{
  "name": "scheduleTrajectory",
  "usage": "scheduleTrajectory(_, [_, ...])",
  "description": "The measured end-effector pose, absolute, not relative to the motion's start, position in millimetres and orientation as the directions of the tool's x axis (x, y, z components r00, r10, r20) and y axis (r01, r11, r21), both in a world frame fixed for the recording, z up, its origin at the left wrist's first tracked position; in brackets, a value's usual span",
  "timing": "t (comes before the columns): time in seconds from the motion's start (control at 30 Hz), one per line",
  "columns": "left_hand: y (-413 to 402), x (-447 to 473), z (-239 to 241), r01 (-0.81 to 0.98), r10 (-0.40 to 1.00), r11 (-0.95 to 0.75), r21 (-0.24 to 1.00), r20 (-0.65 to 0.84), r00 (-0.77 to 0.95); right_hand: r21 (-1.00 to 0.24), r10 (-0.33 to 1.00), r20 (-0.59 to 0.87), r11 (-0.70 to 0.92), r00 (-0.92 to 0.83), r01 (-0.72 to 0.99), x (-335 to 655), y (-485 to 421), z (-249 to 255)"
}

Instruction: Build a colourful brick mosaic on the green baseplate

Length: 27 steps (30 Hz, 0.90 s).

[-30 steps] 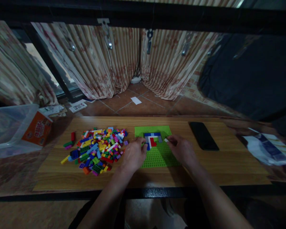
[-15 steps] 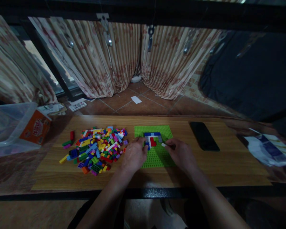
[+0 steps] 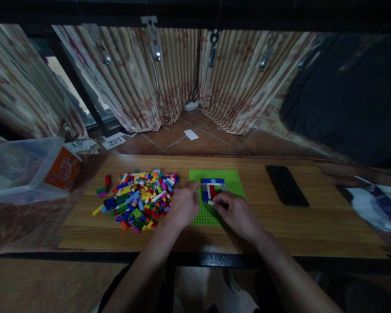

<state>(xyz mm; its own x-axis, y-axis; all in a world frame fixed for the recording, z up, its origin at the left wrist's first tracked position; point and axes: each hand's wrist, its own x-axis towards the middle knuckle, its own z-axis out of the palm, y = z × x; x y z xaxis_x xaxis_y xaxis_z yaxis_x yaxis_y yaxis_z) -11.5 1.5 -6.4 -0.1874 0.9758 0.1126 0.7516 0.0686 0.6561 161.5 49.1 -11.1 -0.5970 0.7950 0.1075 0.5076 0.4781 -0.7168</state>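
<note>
A green studded baseplate [image 3: 236, 179] lies on the wooden board, with a small flat brick build on it. Blue bricks [image 3: 209, 181] edge the build at the back and left, and a red piece [image 3: 212, 191] sits inside white ones. My right hand [image 3: 237, 214] pinches a small white brick [image 3: 210, 202] at the near side of the build, covering its right part. To the left, my left hand [image 3: 185, 204] rests over the baseplate's left edge, its index finger stretched toward the blue bricks. I see nothing held in it.
A heap of mixed coloured bricks [image 3: 140, 195] spreads on the wooden board [image 3: 267, 234] left of my left hand. A black phone [image 3: 286, 186] lies to the right. Beyond the board's left end stands a clear plastic bin [image 3: 26, 169]; a plastic packet [image 3: 378, 204] lies at the far right.
My right hand has carried the white brick left, from beside the build to its near edge. The left hand has drawn slightly away from the blue bricks. The whole view has shifted a little.
</note>
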Motion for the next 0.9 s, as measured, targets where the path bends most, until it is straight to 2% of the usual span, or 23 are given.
scheduleTrajectory(0.2, [-1, -41, 5, 0.712, 0.917, 0.119, 0.692, 0.199, -0.345, -0.735, 0.786, 0.190, 0.511, -0.588, 0.446, 147, 44, -12])
scheduleTrajectory(0.5, [-13, -80, 12, 0.663, 0.841, 0.202, 0.721, 0.219, -0.494, -0.699, 0.732, 0.267, 0.595, -0.627, 0.396, 119, 32, -15])
scheduleTrajectory(0.63, [-15, -91, 14, 0.645, 0.806, 0.237, 0.726, 0.224, -0.548, -0.652, 0.748, 0.287, 0.611, -0.599, 0.450, 96, 24, -22])
scheduleTrajectory(0.77, [-18, -104, 13, 0.590, 0.763, 0.217, 0.778, 0.242, -0.599, -0.598, 0.747, 0.284, 0.628, -0.601, 0.498, 80, 21, -26])
scheduleTrajectory(0.9, [-24, -126, 13, 0.478, 0.649, 0.189, 0.858, 0.256, -0.716, -0.622, 0.679, 0.303, 0.672, -0.669, 0.402, 74, 16, -26])
